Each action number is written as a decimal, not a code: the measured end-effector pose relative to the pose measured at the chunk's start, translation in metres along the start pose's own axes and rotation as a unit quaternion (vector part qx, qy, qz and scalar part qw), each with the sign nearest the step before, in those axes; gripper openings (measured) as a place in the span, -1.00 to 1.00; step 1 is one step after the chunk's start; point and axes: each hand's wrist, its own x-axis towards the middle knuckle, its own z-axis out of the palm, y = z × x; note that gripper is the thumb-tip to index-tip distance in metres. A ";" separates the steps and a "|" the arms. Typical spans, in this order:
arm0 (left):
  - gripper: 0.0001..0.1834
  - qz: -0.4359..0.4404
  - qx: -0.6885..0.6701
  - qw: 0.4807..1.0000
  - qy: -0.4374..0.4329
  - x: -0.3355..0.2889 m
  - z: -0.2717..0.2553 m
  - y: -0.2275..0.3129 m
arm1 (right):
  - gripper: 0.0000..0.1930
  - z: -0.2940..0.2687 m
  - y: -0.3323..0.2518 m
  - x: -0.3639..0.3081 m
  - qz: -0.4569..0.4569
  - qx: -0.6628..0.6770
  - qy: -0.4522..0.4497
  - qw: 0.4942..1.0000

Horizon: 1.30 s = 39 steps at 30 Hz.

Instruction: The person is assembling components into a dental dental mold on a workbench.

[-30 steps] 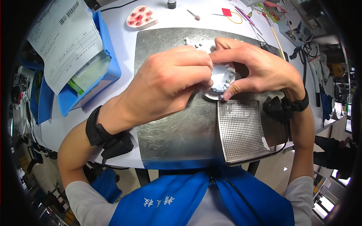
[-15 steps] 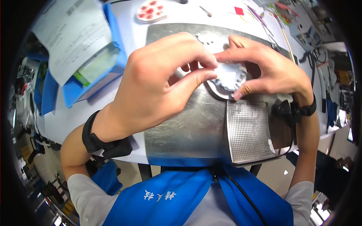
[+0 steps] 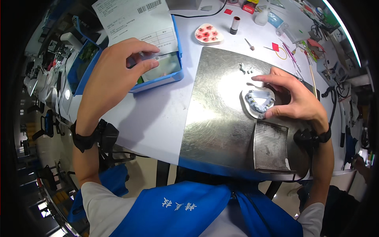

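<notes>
My left hand (image 3: 118,73) hovers over the front of a blue bin (image 3: 158,85), thumb and index finger apart with nothing seen between them. A printed paper sheet (image 3: 138,25) and a clear plastic bag (image 3: 167,65) lie in the bin. On the metal plate (image 3: 213,98) rests a dental model (image 3: 260,99), a white plaster base carrying a grey tooth arch. My right hand (image 3: 292,94) is spread at its right side. Its thumb tip meets the model's lower edge, while the index finger reaches past the top, apparently off it. Small grey pieces (image 3: 246,69) lie beyond.
A perforated metal tray (image 3: 271,147) sits at the plate's near edge. Farther back are a white block with red spots (image 3: 208,34), a small dark-based cylinder (image 3: 235,25) and a small pointed tool (image 3: 249,44). Thin tools (image 3: 291,55) and cables crowd the right side.
My left hand has left the dental model and moved left to the blue bin. My right hand has stayed beside the model, its fingers spread wider. The view has shifted.
</notes>
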 end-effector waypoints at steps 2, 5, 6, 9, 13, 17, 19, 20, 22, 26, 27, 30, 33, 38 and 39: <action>-0.82 0.050 -0.004 0.998 0.025 0.001 0.005 0.020 | -0.30 -0.006 0.006 -0.010 -0.018 0.006 0.056 0.998; -0.74 0.103 -0.125 0.986 -0.035 0.003 0.031 0.060 | -0.59 -0.017 0.003 -0.026 0.066 0.019 0.104 0.992; -0.70 0.133 -0.164 0.974 -0.085 0.006 0.046 0.076 | -0.59 -0.020 0.005 -0.031 0.069 0.013 0.106 0.992; -0.44 0.187 -0.163 0.962 -0.113 0.015 0.095 0.094 | -0.69 -0.017 0.021 -0.038 0.041 -0.096 0.147 0.984; -0.22 0.242 -0.201 0.935 -0.167 0.047 0.130 0.107 | -0.76 -0.016 0.027 -0.041 0.009 -0.191 0.188 0.963; -0.67 0.168 -0.198 0.965 -0.033 0.068 0.131 0.095 | -0.73 -0.017 0.047 -0.024 -0.040 -0.193 0.215 0.957; -0.68 0.142 -0.150 0.977 -0.051 0.073 0.132 0.090 | -0.71 -0.023 0.055 -0.021 -0.023 -0.205 0.248 0.946; -0.71 0.169 -0.157 0.972 -0.051 0.076 0.145 0.087 | -0.70 -0.024 0.059 -0.028 -0.007 -0.208 0.261 0.943; -0.74 0.178 -0.151 0.971 -0.047 0.081 0.153 0.081 | -0.66 -0.026 0.067 -0.025 -0.006 -0.215 0.280 0.936; -0.82 0.151 -0.194 0.968 -0.043 0.084 0.157 0.085 | -0.64 -0.029 0.062 -0.047 -0.008 -0.219 0.308 0.926; -0.81 0.159 -0.205 0.965 -0.029 0.085 0.159 0.082 | -0.64 -0.032 0.063 -0.054 -0.030 -0.268 0.330 0.904; -0.79 0.159 -0.174 0.971 0.030 0.082 0.157 0.073 | -0.67 -0.033 0.051 -0.076 0.071 -0.146 0.245 0.956; -0.66 0.116 -0.256 0.960 0.003 0.068 0.140 0.090 | -0.71 -0.018 0.042 -0.085 0.019 -0.181 0.256 0.949; -0.37 0.222 -0.234 0.936 -0.144 0.041 0.133 0.113 | -0.75 -0.009 0.053 -0.080 -0.043 -0.289 0.230 0.928; -0.37 0.254 -0.189 0.939 -0.134 0.035 0.135 0.107 | -0.76 -0.006 0.056 -0.074 -0.051 -0.284 0.239 0.927</action>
